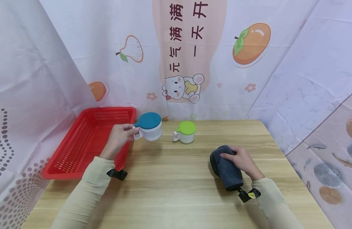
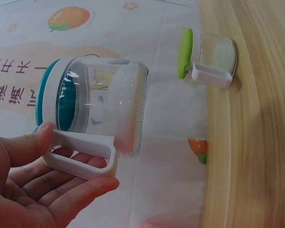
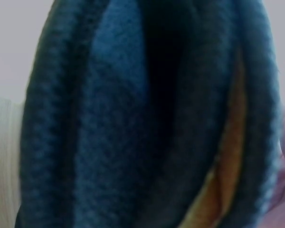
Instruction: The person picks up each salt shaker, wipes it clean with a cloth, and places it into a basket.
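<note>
Well left of the green-lidded jar (image 1: 186,132): a red basket (image 1: 64,175) on the table (image 1: 176,197). Also left of the green-lidded jar, close to the basket's right side: the left hand (image 1: 118,138), forearm slanted forward in a cream left sleeve (image 1: 93,178), thumb and part-curled fingers pinching the white handle (image 2: 85,139) of the blue-lidded jar (image 1: 150,125). Just left of the green-lidded jar, without contact: the blue-lidded jar itself, lid uppermost, apparently clear of the wood. Best to hook the fingers deeper through the handle, given a weight all to one side and likely to twist a shallow pinch. Keep the lid level, the wrist firm, and steer wide of both the basket rim and the green-lidded jar.

Right of the green-lidded jar and nearer the wearer: a dark grey cloth item (image 1: 228,170), opening toward the wearer, a strip of orange inside. At its right side: the right hand (image 1: 244,160), thumb laid over the top, other fingers mostly hidden; clearly gripping, but impossible to tell how tightly. Forearm angled inward in the right sleeve (image 1: 268,192). Better to hold this soft piece steady, without crushing.
</note>
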`<state>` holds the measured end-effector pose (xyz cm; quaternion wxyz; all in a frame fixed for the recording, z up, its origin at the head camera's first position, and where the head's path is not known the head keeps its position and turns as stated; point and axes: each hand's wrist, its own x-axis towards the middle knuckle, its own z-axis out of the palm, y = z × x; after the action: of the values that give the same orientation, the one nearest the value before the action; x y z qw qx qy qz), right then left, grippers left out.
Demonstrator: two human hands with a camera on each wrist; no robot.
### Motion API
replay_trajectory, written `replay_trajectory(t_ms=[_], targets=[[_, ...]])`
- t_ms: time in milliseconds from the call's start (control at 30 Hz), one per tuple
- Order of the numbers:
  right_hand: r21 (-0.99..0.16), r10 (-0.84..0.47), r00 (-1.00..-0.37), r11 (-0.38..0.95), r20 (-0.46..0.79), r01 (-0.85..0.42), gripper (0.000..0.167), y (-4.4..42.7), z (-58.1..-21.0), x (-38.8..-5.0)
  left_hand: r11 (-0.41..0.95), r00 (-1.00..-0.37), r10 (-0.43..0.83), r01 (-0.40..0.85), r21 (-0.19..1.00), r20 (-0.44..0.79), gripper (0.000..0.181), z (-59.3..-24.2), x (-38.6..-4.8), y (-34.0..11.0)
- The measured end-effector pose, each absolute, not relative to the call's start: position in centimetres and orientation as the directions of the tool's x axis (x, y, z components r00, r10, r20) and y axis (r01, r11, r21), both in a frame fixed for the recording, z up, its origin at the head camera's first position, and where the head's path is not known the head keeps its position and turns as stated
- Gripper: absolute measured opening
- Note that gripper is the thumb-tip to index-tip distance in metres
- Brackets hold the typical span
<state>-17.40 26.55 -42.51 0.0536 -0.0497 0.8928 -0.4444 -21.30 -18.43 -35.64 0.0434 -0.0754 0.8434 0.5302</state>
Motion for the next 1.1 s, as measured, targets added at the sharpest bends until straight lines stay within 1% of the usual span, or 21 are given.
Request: replay_trajectory(t_ms=[233,467,800,1100], targets=[[-0.801,-0.132,-0.990,0.597,-0.053,-0.037,0.034,26.6,-42.6,-17.5,0.435,-0.981,-0.122,-0.190,0.880,-0.152,0.042,-35.3,-21.7,-19.8],[-0.801,-0.126,-0.990,0.598,-0.063,-0.025,0.036,26.5,-42.4,-17.4,0.428,-0.975,-0.153,-0.210,0.879,-0.158,0.047,-35.1,-22.3,-20.7],[-0.811,-0.129,-0.990,0.584,-0.052,-0.034,0.032,26.6,-42.2,-17.4,0.421,-0.958,-0.231,-0.256,0.870,-0.170,0.047,-34.3,-23.2,-22.3],[-0.813,-0.127,-0.990,0.582,-0.056,-0.029,0.031,26.7,-42.1,-17.3,0.457,-0.959,-0.253,-0.233,0.859,-0.125,0.050,-34.5,-23.7,-24.5]])
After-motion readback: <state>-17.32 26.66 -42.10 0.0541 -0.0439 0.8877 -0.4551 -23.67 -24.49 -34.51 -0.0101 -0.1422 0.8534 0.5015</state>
